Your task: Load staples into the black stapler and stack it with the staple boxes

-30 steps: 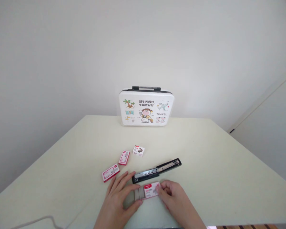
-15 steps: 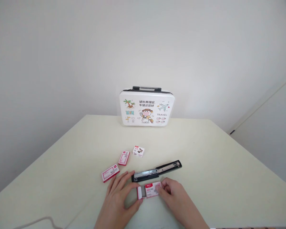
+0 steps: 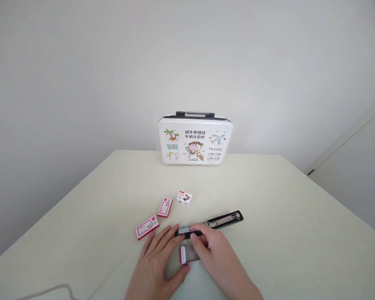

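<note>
A black stapler (image 3: 226, 219) lies opened out flat, its metal channel facing up. My right hand (image 3: 217, 252) bends over its near-left part, index finger on the channel and thumb at the front edge. Whether a small piece is between those fingertips is hidden. My left hand (image 3: 159, 258) rests on the table with fingers spread, fingertips against the stapler's left end. Its thumb is by the corner of a pulled-open staple box (image 3: 183, 255), whose white end flap and grey inside show. My right hand covers the rest of that box.
Two pink-and-white staple boxes (image 3: 147, 227) (image 3: 165, 207) lie left of the stapler, beyond my left hand. A small white box (image 3: 184, 198) with a stapler picture sits behind it. A white cartoon-printed case (image 3: 195, 141) stands at the table's back against the wall. A cable (image 3: 56, 286) runs at front left.
My right hand has left the staple box and moved left and forward onto the stapler. My left hand stays almost in place. The view has shifted slightly.
</note>
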`<state>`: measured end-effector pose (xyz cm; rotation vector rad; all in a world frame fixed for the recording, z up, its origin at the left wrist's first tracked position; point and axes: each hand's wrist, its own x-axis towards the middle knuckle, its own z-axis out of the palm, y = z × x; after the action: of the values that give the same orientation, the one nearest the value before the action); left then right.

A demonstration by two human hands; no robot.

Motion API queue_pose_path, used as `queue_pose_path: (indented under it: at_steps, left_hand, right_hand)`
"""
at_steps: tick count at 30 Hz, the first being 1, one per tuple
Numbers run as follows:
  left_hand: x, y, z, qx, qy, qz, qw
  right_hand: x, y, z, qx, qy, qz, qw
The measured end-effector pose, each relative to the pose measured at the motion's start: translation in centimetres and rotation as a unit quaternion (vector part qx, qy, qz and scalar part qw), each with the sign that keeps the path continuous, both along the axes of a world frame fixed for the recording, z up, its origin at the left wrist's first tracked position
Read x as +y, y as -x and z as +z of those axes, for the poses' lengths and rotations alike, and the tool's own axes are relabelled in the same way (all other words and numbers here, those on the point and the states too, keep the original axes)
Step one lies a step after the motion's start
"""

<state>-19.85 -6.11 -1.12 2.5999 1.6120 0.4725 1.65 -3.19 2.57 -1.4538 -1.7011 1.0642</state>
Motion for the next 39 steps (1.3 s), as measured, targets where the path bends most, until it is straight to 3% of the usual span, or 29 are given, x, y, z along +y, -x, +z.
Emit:
queue_pose_path:
  at_steps: [6, 11, 17, 22, 25, 28, 33, 39]
  left_hand:
    - [0.2, 0.1, -0.1, -0.006, 0.005, 0.002, 1.0]
    - [0.2, 0.1, -0.3, -0.01, 0.008, -0.001, 1.0]
    - [0.1, 0.2, 0.0, -0.017, 0.008, -0.01, 1.0]
    - [0.4, 0.1, 0.0, -0.028, 0.009, -0.006, 1.0]
    - [0.3, 0.3, -0.2, -0.041, 0.009, -0.003, 0.999]
    - [0.1, 0.8, -0.5, -0.08, -0.003, 0.008, 0.997]
    - [-0.3, 1.1, -0.6, -0.13, -0.019, 0.081, 0.988]
    - [-0.2, -1.6, 0.0, -0.127, 0.07, 0.133, 0.98]
  right_hand:
    - [0.9, 2.0, -0.8, 0.102, 0.031, -0.021, 0.994]
    - [1.3, 2.8, 0.9, -0.002, -0.047, 0.019, 0.999]
    - [0.3, 1.1, 3.3, -0.133, -0.114, 0.113, 0.978]
    - [-0.4, 0.0, 2.0, -0.249, -0.13, 0.17, 0.945]
    - [-0.7, -0.9, 1.5, -0.225, -0.101, 0.174, 0.953]
    - [-1.1, -3.2, 1.4, -0.197, -0.052, 0.127, 0.971]
    - [-1.8, -7.4, 0.2, -0.195, 0.025, 0.072, 0.978]
    - [-1.6, -7.0, -1.7, -0.145, 0.006, 0.069, 0.987]
